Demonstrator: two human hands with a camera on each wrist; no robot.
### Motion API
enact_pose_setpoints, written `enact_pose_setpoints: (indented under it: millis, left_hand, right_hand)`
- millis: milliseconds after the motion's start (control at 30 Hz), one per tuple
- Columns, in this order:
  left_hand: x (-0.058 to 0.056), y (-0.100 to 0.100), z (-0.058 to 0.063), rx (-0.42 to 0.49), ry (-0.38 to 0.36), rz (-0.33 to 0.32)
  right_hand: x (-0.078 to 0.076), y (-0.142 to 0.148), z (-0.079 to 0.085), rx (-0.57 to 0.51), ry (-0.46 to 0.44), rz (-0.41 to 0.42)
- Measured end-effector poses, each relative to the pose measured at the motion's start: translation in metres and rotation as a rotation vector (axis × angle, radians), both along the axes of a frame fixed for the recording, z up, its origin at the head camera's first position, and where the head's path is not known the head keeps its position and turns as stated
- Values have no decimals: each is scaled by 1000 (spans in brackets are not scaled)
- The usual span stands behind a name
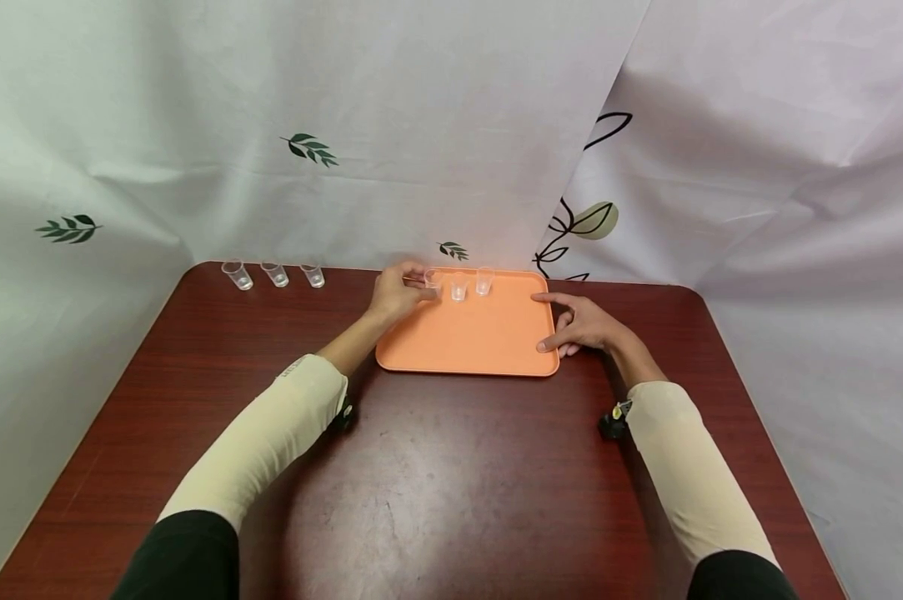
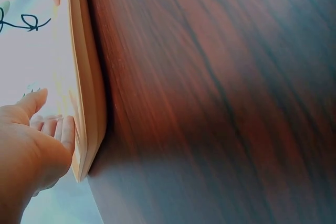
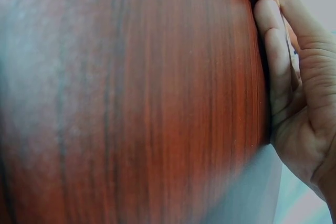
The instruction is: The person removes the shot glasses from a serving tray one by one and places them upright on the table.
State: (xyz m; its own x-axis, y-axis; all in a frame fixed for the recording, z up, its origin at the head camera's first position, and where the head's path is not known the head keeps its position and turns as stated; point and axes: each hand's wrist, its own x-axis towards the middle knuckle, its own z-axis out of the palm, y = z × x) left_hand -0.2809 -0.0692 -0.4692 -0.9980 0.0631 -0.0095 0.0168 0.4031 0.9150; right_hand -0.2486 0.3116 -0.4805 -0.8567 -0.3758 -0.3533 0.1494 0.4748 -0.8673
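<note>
An orange tray [image 1: 474, 337] lies at the far side of the table, with small clear plastic cups standing along its back. My left hand [image 1: 397, 293] reaches over the tray's back left corner and holds the leftmost plastic cup [image 1: 433, 283] between thumb and fingers. Beside that cup stand a middle cup [image 1: 459, 288] and a right cup [image 1: 484, 282]. At the tray's right edge, my right hand [image 1: 582, 323] grips the rim, thumb and index finger on top. Its other fingers [image 3: 278, 59] are curled against the side and underside in the right wrist view.
Three more clear cups stand in a row at the table's back left: a left one [image 1: 238, 275], a middle one [image 1: 275, 274] and a right one [image 1: 313, 276]. A white leaf-patterned cloth [image 1: 391, 167] hangs right behind the dark wooden table [image 1: 436, 483].
</note>
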Motion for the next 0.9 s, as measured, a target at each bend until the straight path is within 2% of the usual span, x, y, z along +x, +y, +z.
enact_pose_setpoints:
  millis: [467,900]
  left_hand:
    - [6,-16,5,16,-1,-12]
    - [16,-38,11,86,13,-21]
  right_hand:
    - [-1,0,0,6,-10,-6]
    - [1,-1,2,10,-3,1]
